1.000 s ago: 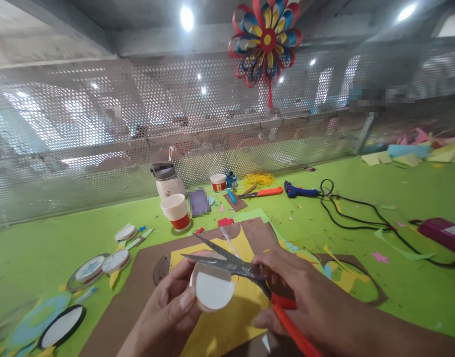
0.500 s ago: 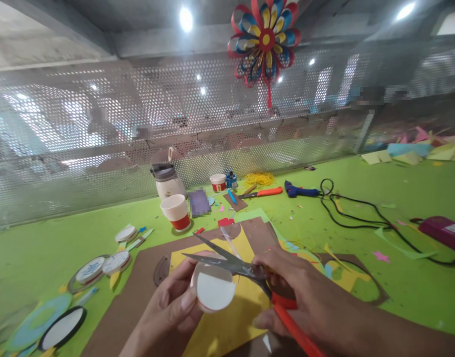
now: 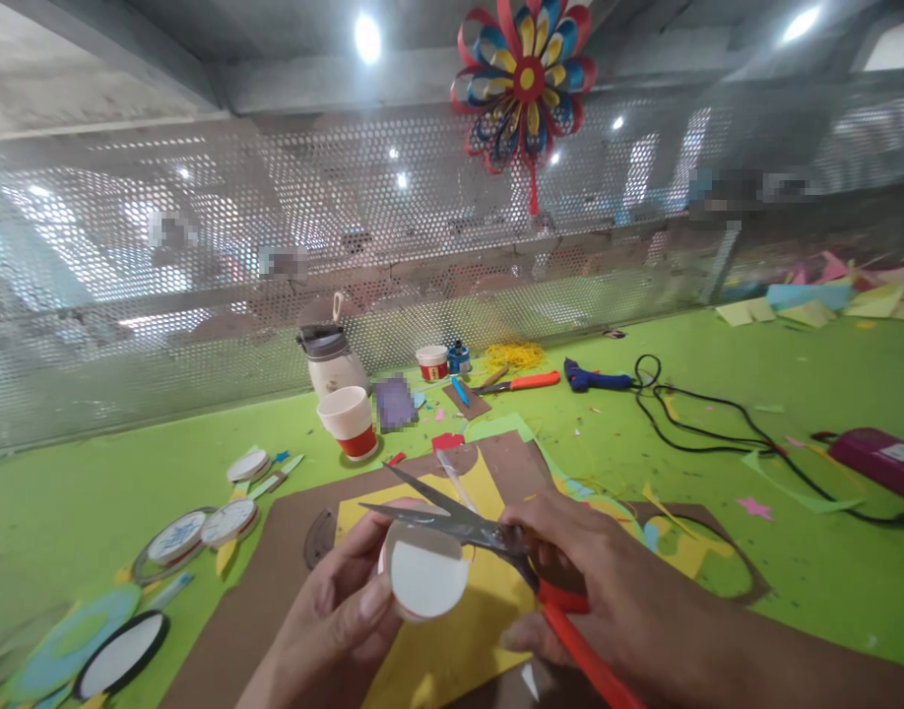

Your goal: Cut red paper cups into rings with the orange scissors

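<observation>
My left hand (image 3: pixel 341 601) pinches a round white paper cup bottom (image 3: pixel 428 581) with a thin red edge, thumb on its near side. My right hand (image 3: pixel 600 571) grips scissors (image 3: pixel 467 527) by their red-orange handles. The blades are parted and point left, the lower one lying across the upper edge of the cup bottom. Beneath both hands lie a yellow sheet (image 3: pixel 415 650) and a brown sheet (image 3: pixel 252 581). Some of my right fingers are hidden behind the handles.
Left on the green table (image 3: pixel 68 522) lie white discs (image 3: pixel 177 537) and paper rings (image 3: pixel 75 640). A paper cup (image 3: pixel 349 423) and a bottle (image 3: pixel 330 359) stand ahead. A blue glue gun (image 3: pixel 596 377), its black cord (image 3: pixel 688 433) and a purple case (image 3: pixel 880 458) lie to the right.
</observation>
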Tool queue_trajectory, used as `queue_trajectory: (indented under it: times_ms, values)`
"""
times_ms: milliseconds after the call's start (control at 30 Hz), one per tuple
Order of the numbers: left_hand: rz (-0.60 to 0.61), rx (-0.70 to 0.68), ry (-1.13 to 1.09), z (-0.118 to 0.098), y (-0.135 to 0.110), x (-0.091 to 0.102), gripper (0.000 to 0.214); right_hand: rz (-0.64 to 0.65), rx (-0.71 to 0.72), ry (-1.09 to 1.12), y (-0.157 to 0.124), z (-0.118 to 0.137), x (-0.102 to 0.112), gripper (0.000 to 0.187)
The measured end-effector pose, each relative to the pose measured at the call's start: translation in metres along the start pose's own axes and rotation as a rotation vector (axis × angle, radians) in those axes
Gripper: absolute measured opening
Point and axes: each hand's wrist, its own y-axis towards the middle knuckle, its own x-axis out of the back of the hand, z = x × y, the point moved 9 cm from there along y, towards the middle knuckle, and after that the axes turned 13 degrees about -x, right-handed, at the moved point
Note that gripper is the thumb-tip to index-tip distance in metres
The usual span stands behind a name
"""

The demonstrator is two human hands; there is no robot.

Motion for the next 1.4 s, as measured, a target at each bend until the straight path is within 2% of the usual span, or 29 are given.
queue_trajectory:
  times_ms: [233, 467, 667, 867, 1033, 1200, 1400]
  values:
    - [0.003, 0.010, -0.009, 0.000, 0.001, 0.001, 0.039, -0.004, 0.013, -0.022, -0.003, 0.000, 0.002, 0.036]
    - [0.056, 0.010, -0.038, 0.002, 0.002, 0.002, 0.042, -0.031, 0.020, -0.010, -0.003, 0.002, 0.003, 0.042]
    - [0.057, 0.006, -0.051, 0.002, 0.004, 0.003, 0.032, -0.013, -0.041, -0.010, -0.002, 0.002, 0.003, 0.046]
    - [0.053, -0.011, -0.064, 0.003, 0.002, -0.002, 0.029, 0.001, -0.051, 0.010, -0.001, 0.003, 0.000, 0.039]
    - [0.049, 0.008, -0.054, 0.002, 0.002, -0.007, 0.031, -0.034, -0.021, 0.010, 0.000, 0.001, 0.001, 0.048]
    - [0.040, 0.008, -0.050, 0.001, 0.002, -0.008, 0.032, -0.002, -0.022, 0.011, -0.003, 0.006, 0.002, 0.044]
    - [0.094, 0.004, -0.068, -0.001, 0.003, -0.011, 0.033, -0.004, -0.044, 0.001, -0.004, 0.006, 0.004, 0.051]
